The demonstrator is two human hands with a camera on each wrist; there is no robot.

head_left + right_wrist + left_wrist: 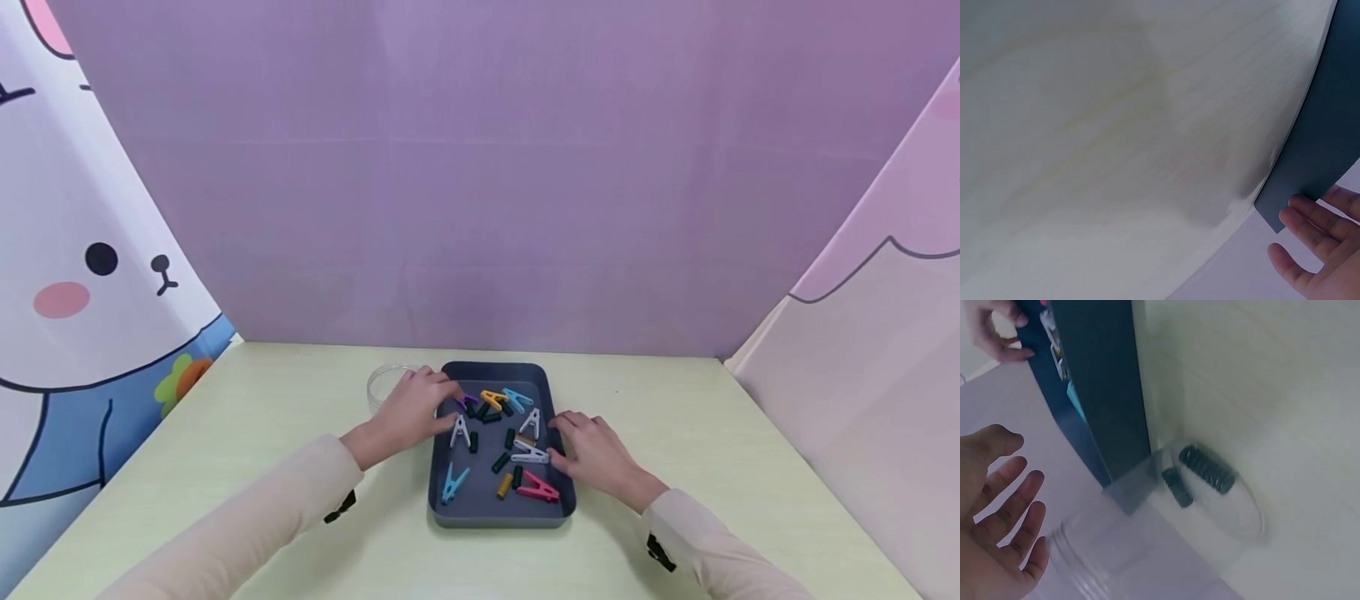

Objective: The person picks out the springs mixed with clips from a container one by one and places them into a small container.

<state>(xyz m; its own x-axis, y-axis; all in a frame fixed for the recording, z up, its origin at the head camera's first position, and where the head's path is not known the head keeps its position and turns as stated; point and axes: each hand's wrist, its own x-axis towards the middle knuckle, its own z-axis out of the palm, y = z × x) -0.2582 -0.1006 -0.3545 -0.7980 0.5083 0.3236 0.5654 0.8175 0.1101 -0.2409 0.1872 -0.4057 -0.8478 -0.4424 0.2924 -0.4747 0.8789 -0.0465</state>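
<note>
A dark grey tray (495, 522) holds plastic clothespins in several colours, among them a yellow clothespin (492, 399), a pink clothespin (538, 487) and a light blue clothespin (453, 484). Small dark green cylinders (501, 462) and a gold cylinder (505, 487) lie among them. My left hand (411, 410) reaches over the tray's left rim, fingers loosely bent and holding nothing, near a white clothespin (460, 432) and a purple clothespin (468, 400). My right hand (597, 454) is at the tray's right wall, relaxed fingertips right against it.
Left of the tray stands a clear jar (1147, 534), partly behind my left hand in the head view. Two ridged dark green cylinders (1207, 469) show at its bottom in the left wrist view. The pale table (300, 400) meets a purple backdrop (480, 208) behind.
</note>
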